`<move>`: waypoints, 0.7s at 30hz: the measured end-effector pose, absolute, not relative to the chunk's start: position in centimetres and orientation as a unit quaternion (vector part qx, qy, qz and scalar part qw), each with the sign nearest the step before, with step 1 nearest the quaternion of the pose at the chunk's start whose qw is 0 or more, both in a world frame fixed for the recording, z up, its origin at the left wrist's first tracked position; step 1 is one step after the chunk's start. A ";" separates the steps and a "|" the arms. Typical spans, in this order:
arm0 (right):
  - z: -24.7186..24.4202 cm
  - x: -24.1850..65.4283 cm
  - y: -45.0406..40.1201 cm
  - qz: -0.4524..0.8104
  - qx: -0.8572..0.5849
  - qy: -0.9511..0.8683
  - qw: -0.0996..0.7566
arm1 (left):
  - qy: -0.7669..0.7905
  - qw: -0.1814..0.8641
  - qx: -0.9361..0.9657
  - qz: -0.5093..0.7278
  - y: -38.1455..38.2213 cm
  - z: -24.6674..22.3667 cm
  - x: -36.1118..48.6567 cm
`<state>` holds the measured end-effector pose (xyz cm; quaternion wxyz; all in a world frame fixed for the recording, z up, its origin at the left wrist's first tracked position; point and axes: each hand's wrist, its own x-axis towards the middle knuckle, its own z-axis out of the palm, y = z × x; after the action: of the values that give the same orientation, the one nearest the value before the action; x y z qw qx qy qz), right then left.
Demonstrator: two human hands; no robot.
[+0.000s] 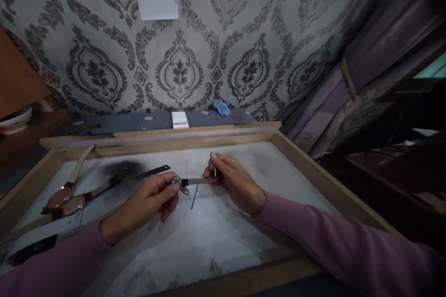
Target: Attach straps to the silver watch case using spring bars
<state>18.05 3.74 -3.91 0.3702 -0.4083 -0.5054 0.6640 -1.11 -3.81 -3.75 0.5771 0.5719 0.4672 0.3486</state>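
My left hand [155, 199] is closed on the case of a small wristwatch [177, 180], held above the tray floor. Its light strap [200, 181] stretches level to the right, and the strap's end meets the fingers of my right hand [237, 178]. Those fingers are closed on a thin pointed metal tool [215, 172], whose tip is near the strap end. Below the strap lies a thin dark strip [194, 197]. A dark flat blade-like piece [153, 172] with a hole at one end rests behind my left hand.
Two larger rose-coloured watches [59, 197] [74, 205] with straps lie at the tray's left. A wooden rim [306, 171] surrounds the white floor. Behind it are a small box [180, 119] and a crumpled blue cloth [221, 107]. A phone-like dark object [33, 248] lies near my left sleeve.
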 end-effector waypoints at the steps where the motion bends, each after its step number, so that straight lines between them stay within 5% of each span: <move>1: -3.8 18.1 3.8 0.671 -0.409 -0.498 0.367 | 0.470 0.579 0.566 0.350 -3.8 -3.8 -1.2; 13: -3.7 18.4 4.2 0.684 -0.415 -0.480 0.360 | 0.484 0.572 0.569 0.340 -3.9 -3.2 -1.0; 21: -2.5 18.6 2.7 0.658 -0.337 -0.626 0.247 | 0.480 0.545 0.603 0.330 -3.7 -3.5 -1.2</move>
<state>18.63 2.69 -2.53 0.2469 -0.3369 -0.6262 0.6583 -1.17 -3.71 -3.52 0.5448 0.6029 0.4802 0.3303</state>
